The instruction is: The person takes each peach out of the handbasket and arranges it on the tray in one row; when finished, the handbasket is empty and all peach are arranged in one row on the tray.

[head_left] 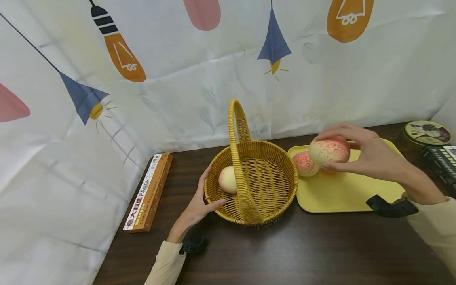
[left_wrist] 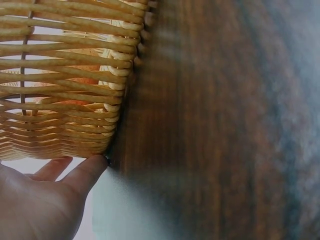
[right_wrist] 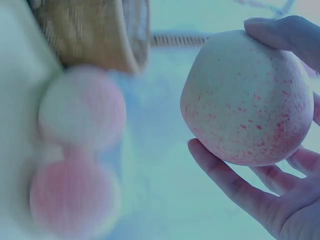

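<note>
My right hand [head_left: 370,154] grips a peach [head_left: 333,150], cream with red speckles, between thumb and fingers, raised above the yellow tray [head_left: 342,198]. In the right wrist view the held peach [right_wrist: 247,100] looks large, with two blurred peaches, one pale pink [right_wrist: 82,107] and one redder [right_wrist: 75,197], lower on the tray. From the head, one tray peach [head_left: 305,164] shows at the left end; the other is mostly covered. A yellow wicker basket [head_left: 267,182] with a tall handle contains a pale peach [head_left: 227,180]. My left hand [head_left: 197,206] holds the basket's left side, its thumb at the rim.
Left of the basket, a pasta box [head_left: 149,194] lies on the dark wood table [head_left: 285,253]. A round tin [head_left: 427,133] and a dark box [head_left: 441,166] sit at the far right. A patterned white cloth [head_left: 199,87] hangs behind.
</note>
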Demonstrator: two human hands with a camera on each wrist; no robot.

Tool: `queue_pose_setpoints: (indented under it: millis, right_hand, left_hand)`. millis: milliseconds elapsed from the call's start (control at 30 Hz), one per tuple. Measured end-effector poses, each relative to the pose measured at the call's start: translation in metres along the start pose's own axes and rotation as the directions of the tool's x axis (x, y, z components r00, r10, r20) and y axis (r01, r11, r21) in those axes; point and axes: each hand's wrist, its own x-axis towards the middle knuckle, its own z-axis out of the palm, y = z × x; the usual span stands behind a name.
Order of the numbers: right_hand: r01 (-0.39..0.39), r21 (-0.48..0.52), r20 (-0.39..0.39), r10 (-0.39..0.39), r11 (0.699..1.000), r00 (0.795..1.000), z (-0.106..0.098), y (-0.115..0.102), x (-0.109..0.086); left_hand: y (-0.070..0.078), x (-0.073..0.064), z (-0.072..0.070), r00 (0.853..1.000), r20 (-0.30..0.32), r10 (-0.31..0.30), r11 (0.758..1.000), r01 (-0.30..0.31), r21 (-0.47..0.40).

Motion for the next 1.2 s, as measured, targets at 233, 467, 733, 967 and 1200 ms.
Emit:
queue_pose_setpoints:
  millis: [233,467,733,967,1200]
  right_hand:
    - [-0.209,-0.051,-0.193,0.195,0.977,0.962,-0.023,0.04,-0.036]
    - [-0.483,-0.142,-0.206,0.451,0.864,0.868,-0.022,0.075,-0.06]
    - [-0.507,-0.234,-0.086,0.502,0.83,0.861,-0.016,0.1,-0.067]
    - [-0.428,-0.218,-0.024,0.434,0.877,0.901,-0.013,0.109,-0.07]
    - [-0.372,-0.281,0.015,0.391,0.885,0.92,-0.015,0.108,-0.069]
  left_hand:
    - [-0.001,0.0,0.0,1.0,0.008,0.006,1.0,-0.005,-0.011]
    - [0.001,0.002,0.0,1.0,0.009,-0.005,1.0,0.005,0.001]
    - [0.001,0.003,-0.001,1.0,0.009,-0.007,1.0,0.007,0.011]
    - [0.001,0.002,0.0,1.0,0.009,-0.011,1.0,0.011,0.014]
    - [0.0,0.001,-0.001,1.0,0.0,-0.017,1.0,0.017,0.026]
